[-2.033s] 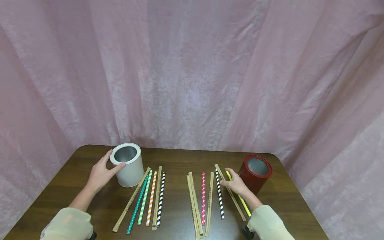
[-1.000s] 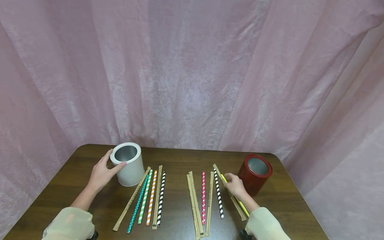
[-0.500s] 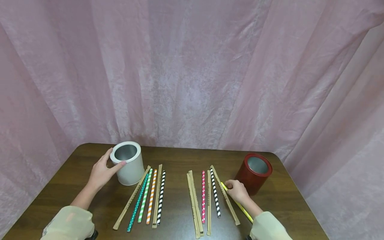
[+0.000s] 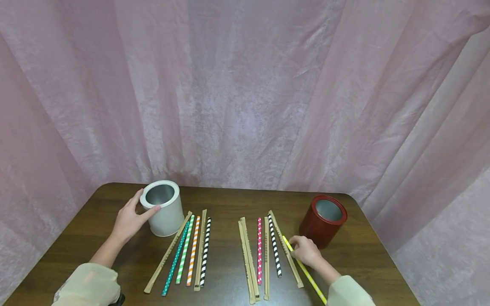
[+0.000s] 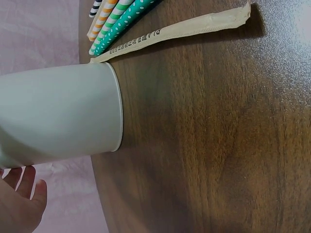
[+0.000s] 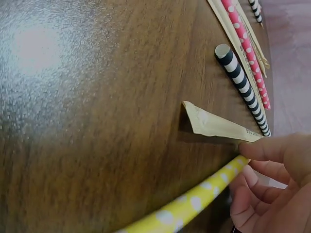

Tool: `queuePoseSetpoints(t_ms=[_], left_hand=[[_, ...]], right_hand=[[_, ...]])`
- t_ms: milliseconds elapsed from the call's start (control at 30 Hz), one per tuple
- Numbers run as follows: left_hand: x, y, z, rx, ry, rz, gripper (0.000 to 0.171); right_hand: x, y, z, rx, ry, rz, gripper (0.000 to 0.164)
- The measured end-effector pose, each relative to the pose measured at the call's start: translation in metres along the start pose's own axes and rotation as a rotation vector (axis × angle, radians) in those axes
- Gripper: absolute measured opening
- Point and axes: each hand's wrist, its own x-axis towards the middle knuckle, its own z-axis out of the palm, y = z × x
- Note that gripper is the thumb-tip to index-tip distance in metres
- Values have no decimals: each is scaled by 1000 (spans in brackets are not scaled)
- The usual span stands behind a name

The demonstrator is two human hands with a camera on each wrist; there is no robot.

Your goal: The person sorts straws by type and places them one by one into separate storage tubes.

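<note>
My left hand (image 4: 128, 220) holds the upper left side of a white can (image 4: 167, 216), with its thumb on the near side and fingers at the left rim. In the left wrist view its fingertips touch the can's wall. My right hand (image 4: 306, 250) pinches a yellow paper straw with white dots (image 4: 311, 278) near its far end. The straw slants toward the sleeve. In the right wrist view, thumb and index finger meet at the yellow straw (image 6: 194, 199). A paper-wrapped straw (image 4: 292, 264) lies just left of it. Behind the right hand stands a dark red can (image 4: 319, 225).
On the left lie wrapped straws and teal (image 4: 176, 259), green-striped (image 4: 185, 250), orange-striped (image 4: 193, 250) and black-striped (image 4: 205, 253) straws. Further right are more wrapped straws (image 4: 248, 259), a pink dotted straw (image 4: 259, 255) and a black-striped straw (image 4: 274, 246). A pink curtain (image 4: 245, 106) hangs behind the table.
The right hand has closed on the yellow straw and drawn it nearer and rightward. The neighbouring wrapped and black-striped straws have shifted left. The left hand has kept its place on the white can.
</note>
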Motion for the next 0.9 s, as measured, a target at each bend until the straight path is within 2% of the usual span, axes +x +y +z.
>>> queuePoseSetpoints(t_ms=[200, 500, 667, 900], left_hand=[[-1, -1, 0, 1, 3, 0, 85], [-2, -1, -1, 3, 5, -4, 86], [-1, -1, 0, 16, 10, 4, 86], [0, -1, 0, 16, 0, -4, 87]], right_hand=[[1, 1, -1, 57, -17, -11, 27], [6, -13, -19, 336, -102, -22, 30], [13, -24, -29, 411, -154, -28, 31], [20, -51, -53, 501, -203, -51, 30]])
